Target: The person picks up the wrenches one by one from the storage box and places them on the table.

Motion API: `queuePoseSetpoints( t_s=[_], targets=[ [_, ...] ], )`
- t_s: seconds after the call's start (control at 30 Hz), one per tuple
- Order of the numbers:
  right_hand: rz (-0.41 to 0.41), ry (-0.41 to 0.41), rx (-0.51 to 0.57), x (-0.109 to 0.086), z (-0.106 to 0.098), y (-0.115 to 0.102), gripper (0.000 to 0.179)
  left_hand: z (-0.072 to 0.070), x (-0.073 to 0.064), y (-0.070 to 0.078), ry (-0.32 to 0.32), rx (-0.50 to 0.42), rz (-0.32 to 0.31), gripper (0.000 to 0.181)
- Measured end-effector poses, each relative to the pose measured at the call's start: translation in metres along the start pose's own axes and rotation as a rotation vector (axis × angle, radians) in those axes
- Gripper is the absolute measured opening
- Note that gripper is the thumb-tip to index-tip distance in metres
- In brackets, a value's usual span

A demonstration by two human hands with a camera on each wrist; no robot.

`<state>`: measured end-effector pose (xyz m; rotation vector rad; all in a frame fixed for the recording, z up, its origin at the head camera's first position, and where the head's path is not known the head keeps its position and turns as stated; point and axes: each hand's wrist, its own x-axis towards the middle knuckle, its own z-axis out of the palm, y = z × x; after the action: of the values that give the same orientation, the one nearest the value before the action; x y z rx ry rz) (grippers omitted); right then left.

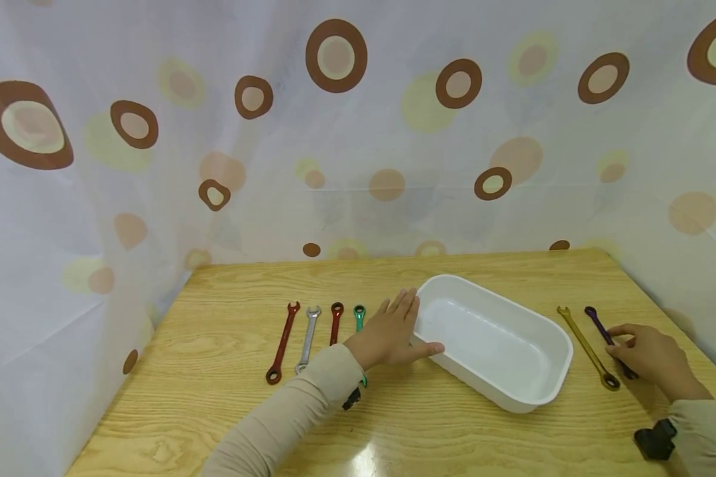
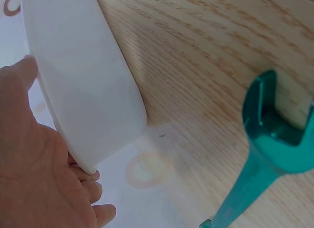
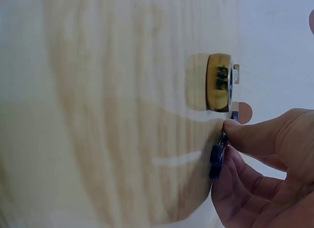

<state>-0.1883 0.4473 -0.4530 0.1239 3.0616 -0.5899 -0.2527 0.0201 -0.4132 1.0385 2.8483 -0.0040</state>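
Note:
My left hand [image 1: 394,334] rests with straight fingers against the near-left end of a white plastic basin [image 1: 483,341], its thumb out over the rim. In the left wrist view the fingertips lie along the basin's edge. On the right, my right hand [image 1: 656,354] pinches a purple wrench [image 1: 599,326] between thumb and fingers; the right wrist view shows the dark wrench end [image 3: 216,161] in that grip, close over the table. Left of it lies a gold wrench [image 1: 586,346]. A green wrench [image 1: 360,319] lies partly hidden under the left forearm.
Left of the green wrench lie a red wrench [image 1: 336,324], a silver wrench [image 1: 309,338] and another red wrench [image 1: 283,344], roughly in a row. The wooden table [image 1: 215,411] ends against a patterned white curtain [image 1: 358,139] at the back and sides.

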Motion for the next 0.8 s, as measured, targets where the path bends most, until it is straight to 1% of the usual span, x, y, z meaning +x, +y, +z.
queuePoseSetpoints(
  t_s=[0.2,0.37,0.6,0.8],
  targets=[
    [-0.008,0.007,0.003,-0.0011,0.0016,-0.0008,0.051,0.0007,0.0003,-0.0007,-0.015,-0.001,-0.005,0.101],
    [-0.008,0.004,0.003,-0.0004,0.0017,0.0006,0.052,0.0009,0.0010,-0.0007,-0.012,-0.003,-0.004,0.101],
    [0.000,-0.007,0.001,-0.0045,-0.0004,-0.0015,0.051,-0.0002,0.0007,0.0007,-0.001,-0.015,0.014,0.101],
    [0.006,-0.002,-0.014,-0.0064,0.0012,-0.0006,0.052,0.0006,0.0014,0.0013,-0.012,-0.009,0.013,0.102]
  ],
)
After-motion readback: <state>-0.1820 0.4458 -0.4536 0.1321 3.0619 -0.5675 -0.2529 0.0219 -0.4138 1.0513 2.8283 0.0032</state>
